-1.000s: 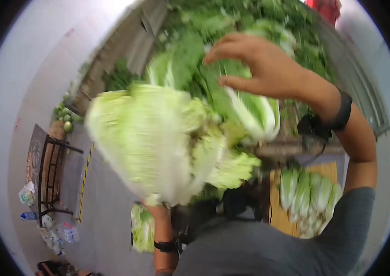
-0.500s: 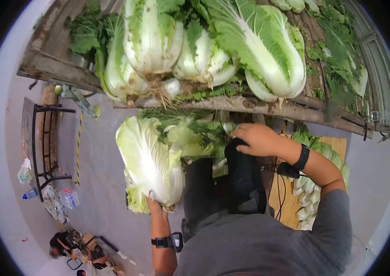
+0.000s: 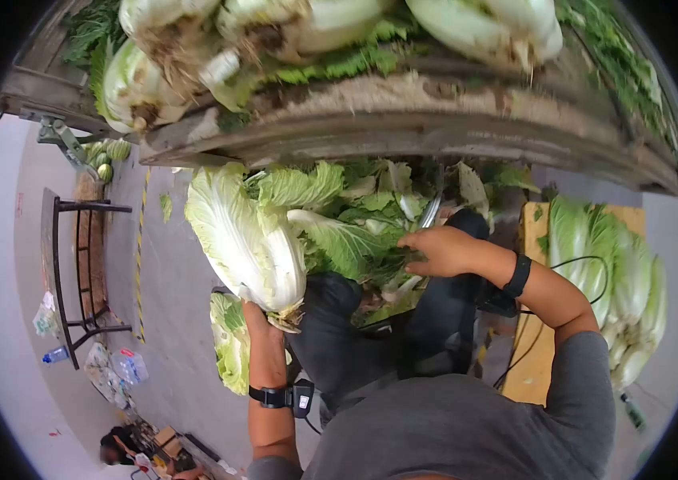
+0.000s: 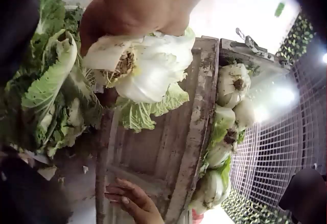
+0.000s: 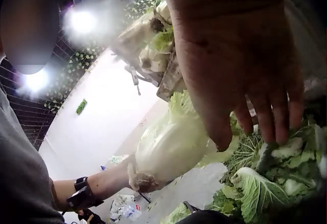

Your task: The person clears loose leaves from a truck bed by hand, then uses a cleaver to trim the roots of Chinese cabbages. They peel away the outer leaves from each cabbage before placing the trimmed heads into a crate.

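Left hand (image 3: pixel 257 317): grips the cabbage (image 3: pixel 247 240) near its base; fingers partly hidden.
Right hand (image 3: pixel 444 250): holds nothing, fingers loosely extended by the leaves (image 3: pixel 347 238); whether they touch is hard to tell.
Cabbage: tilted, in front of the cart (image 3: pixel 411 132), top toward it.
Leaves: heaped below the cart's near edge.
Cart: bears more cabbages (image 3: pixel 487 28).
Board (image 3: pixel 529 348): near the cart's right end, beneath a row of cabbages (image 3: pixel 615 264).

It looks like an indoor vegetable stall or produce-packing area. Cabbages (image 3: pixel 307 28) line a worn wooden platform (image 3: pixel 403 138), loose leaves (image 3: pixel 351 236) heap below, and watermelons (image 3: pixel 105 170) sit beyond. Black-and-yellow tape (image 3: pixel 143 264) marks the grey floor (image 3: pixel 165 300).
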The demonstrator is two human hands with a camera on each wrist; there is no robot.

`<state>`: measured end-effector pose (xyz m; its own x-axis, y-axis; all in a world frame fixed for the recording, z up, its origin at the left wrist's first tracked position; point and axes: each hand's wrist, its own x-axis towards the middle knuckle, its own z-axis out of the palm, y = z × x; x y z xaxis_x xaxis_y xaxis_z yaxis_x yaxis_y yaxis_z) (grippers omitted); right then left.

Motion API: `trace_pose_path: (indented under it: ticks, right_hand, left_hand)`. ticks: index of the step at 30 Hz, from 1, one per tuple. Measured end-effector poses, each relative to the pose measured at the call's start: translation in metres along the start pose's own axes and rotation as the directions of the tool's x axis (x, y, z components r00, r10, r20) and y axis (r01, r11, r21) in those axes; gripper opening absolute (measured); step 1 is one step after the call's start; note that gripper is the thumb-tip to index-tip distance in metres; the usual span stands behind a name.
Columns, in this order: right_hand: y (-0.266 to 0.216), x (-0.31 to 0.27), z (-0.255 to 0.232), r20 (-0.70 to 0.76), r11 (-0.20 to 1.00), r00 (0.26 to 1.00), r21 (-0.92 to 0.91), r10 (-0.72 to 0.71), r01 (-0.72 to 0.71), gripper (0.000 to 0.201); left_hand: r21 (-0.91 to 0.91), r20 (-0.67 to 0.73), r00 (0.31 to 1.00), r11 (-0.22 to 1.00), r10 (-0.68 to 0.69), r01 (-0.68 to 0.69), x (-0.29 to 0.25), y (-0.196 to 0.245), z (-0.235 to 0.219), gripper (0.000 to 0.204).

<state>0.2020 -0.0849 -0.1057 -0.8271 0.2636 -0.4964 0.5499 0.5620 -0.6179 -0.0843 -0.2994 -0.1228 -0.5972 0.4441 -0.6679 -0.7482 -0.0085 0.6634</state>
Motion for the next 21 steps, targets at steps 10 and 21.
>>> trace_pose_path:
  ticks: [10,21]
  right_hand:
    - [-0.029,-0.026,0.119,-0.119,0.984,0.986,0.12,-0.114,0.128,0.051]
    - [0.004,-0.086,0.085,-0.266,0.962,0.944,0.237,0.196,-0.133,0.049]
  left_hand:
    - [-0.15,0.275,0.941,0.958,-0.196,0.243,-0.044,-0.127,-0.099,0.051]
    - [-0.035,0.206,0.961,0.98,-0.184,0.195,-0.033,-0.119,-0.111,0.054]
